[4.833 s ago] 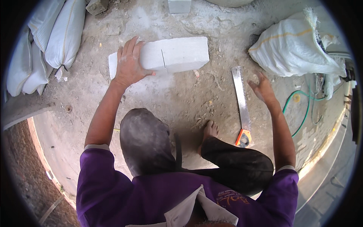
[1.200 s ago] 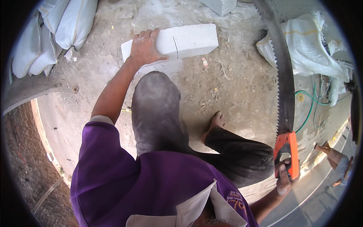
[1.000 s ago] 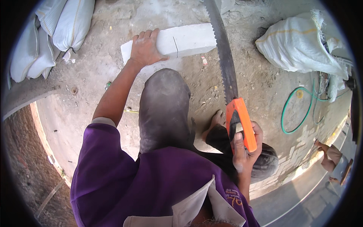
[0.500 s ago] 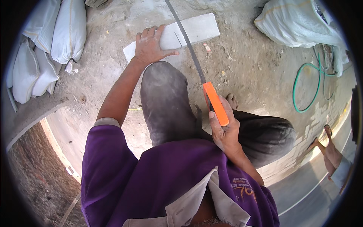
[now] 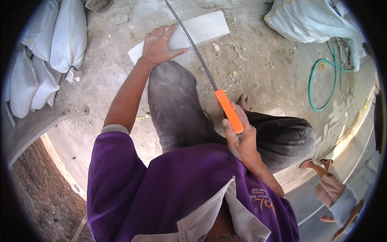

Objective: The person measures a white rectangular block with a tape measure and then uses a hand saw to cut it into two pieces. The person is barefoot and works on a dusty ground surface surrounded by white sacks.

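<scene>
A pale, flat block (image 5: pixel 207 29) lies slantwise on the dusty ground beyond my knees. My left hand (image 5: pixel 160 46) rests on its left part, fingers stretched and thumb spread towards the blade. My right hand (image 5: pixel 240 135) is wrapped round the orange handle (image 5: pixel 229 111) of a hand saw. The saw's long dark blade (image 5: pixel 196 48) runs forward and left across the block, right of my left thumb. It lies along the cut line in the block's top, its far tip reaching the upper edge of view. How deep the cut goes I cannot tell.
Stuffed white sacks (image 5: pixel 69 36) stand at the left, and another white sack (image 5: pixel 308 20) lies at the far right. A green hose (image 5: pixel 310 86) loops on the ground at right. At lower right another person (image 5: pixel 332 187) is partly visible. Small rubble is scattered about.
The saw blade has shifted left onto the block's cut line, which showed beside it before. My left hand stays on the block. The other person has come further into view.
</scene>
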Available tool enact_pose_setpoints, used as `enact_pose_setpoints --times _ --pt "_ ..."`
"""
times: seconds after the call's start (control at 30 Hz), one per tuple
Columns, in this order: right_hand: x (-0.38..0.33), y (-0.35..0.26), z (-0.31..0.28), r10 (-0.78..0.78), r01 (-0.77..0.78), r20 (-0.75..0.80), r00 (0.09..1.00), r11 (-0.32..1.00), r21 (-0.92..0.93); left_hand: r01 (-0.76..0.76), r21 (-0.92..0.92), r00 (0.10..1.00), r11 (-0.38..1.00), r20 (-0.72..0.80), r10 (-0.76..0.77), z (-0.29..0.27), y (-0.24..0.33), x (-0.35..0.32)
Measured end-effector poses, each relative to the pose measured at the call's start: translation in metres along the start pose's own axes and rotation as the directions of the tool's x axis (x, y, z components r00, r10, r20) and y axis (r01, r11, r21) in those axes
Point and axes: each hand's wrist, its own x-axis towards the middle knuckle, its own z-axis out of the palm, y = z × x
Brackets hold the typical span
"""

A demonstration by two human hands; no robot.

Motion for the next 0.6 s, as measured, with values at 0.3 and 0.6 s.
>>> enact_pose_setpoints --times 0.3,0.6 --pt "-0.014 -0.016 -0.004 0.003 -0.005 -0.027 1.000 0.998 -0.062 -0.008 0.012 1.000 1.000 -0.020 0.008 0.001 0.002 0.001" --pt "0.001 -0.041 -0.001 0.149 -0.149 0.031 0.988 0.989 0.004 -0.033 0.041 0.997 0.999 -0.071 0.036 0.008 -0.002 0.000"
